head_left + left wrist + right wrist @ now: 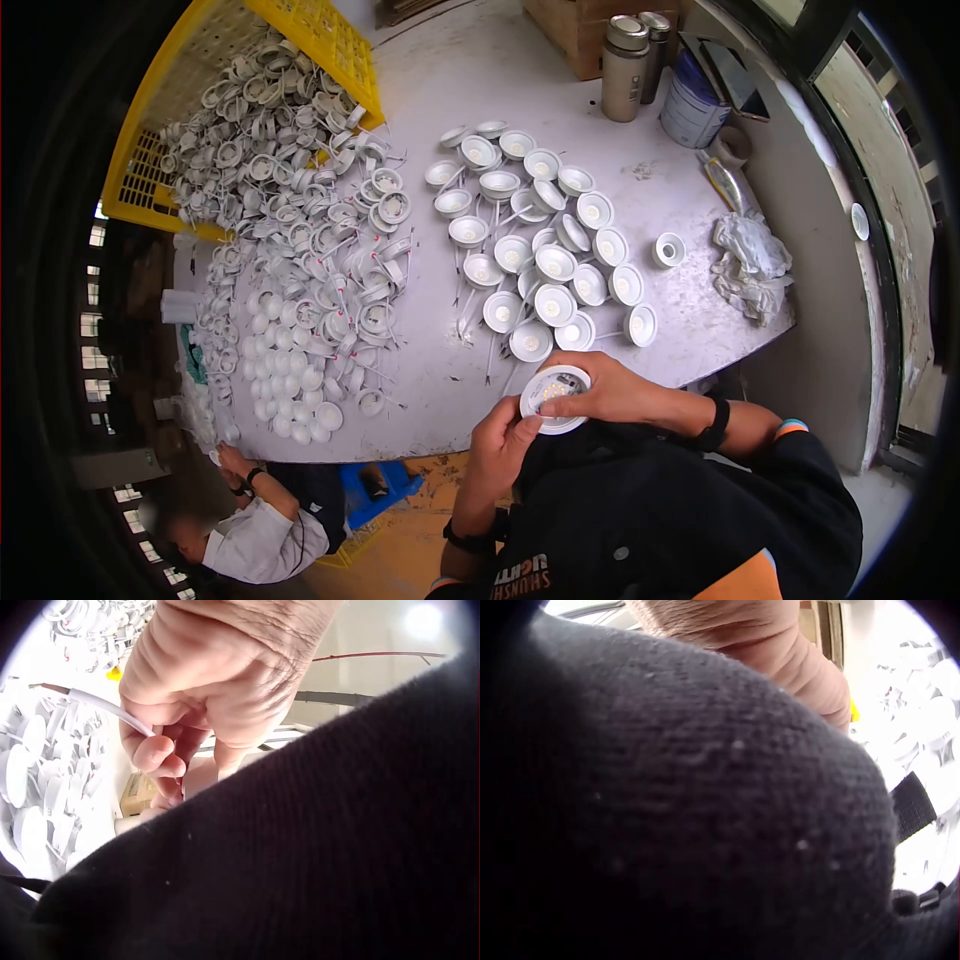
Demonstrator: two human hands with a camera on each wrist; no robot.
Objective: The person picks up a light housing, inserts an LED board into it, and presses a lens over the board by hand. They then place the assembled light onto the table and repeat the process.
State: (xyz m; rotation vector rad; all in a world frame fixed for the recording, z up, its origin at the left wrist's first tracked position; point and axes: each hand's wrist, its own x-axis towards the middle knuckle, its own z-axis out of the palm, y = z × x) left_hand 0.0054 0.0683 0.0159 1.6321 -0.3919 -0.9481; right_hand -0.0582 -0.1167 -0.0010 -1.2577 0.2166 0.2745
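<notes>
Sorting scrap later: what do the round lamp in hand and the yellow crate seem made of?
The round lamp: probably white plastic, matte, smooth moulded rim. The yellow crate: likely moulded plastic, judging by its uniform colour and lattice walls.

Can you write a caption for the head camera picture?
Left hand and right hand hold a round lamp beside a table.

A small assembly workshop: a scuffed white worktop (470,90) heaped with white downlight housings (300,270), a yellow plastic crate (300,30) spilling more, and a paint tin (692,105).
</notes>
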